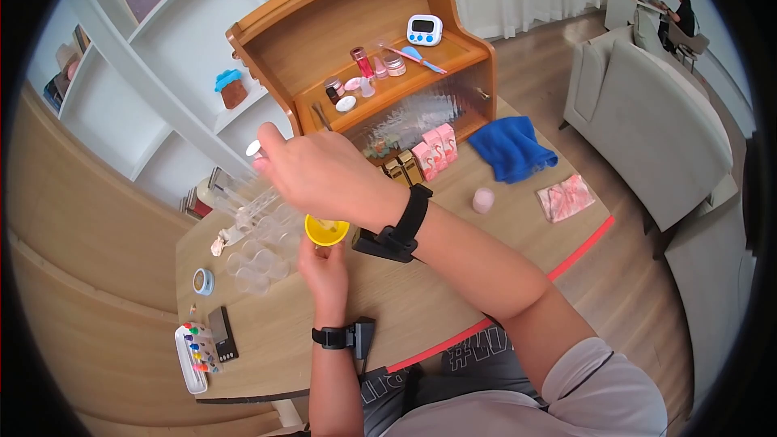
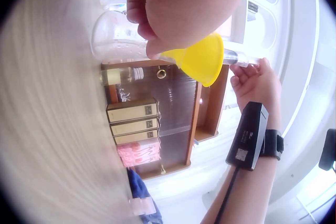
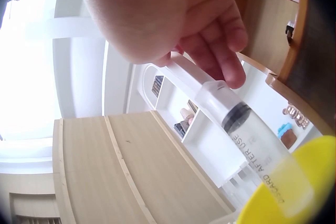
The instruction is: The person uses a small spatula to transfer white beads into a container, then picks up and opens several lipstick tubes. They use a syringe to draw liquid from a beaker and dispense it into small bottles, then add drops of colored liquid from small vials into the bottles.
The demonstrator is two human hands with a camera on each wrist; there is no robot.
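My right hand (image 1: 328,174) holds a large clear syringe (image 3: 262,148) by its white plunger, and a black seal shows inside the barrel. The barrel's lower end reaches into the mouth of a yellow funnel (image 1: 326,231). Below it, my left hand (image 1: 325,275) grips the funnel around its narrow spout, fingers curled. In the left wrist view that spout meets the neck of a clear rounded bottle (image 2: 116,37), with droplets on its wall. The left fingers hide the join between the two.
Several clear cups (image 1: 261,263) stand left of the funnel. A wooden cabinet (image 1: 348,16) rises behind, with gold boxes (image 1: 403,168) and pink flamingo packs (image 1: 437,150) before it. Right lie a blue cloth (image 1: 514,148) and a pink jar (image 1: 483,200); front left, a black scale (image 1: 223,333).
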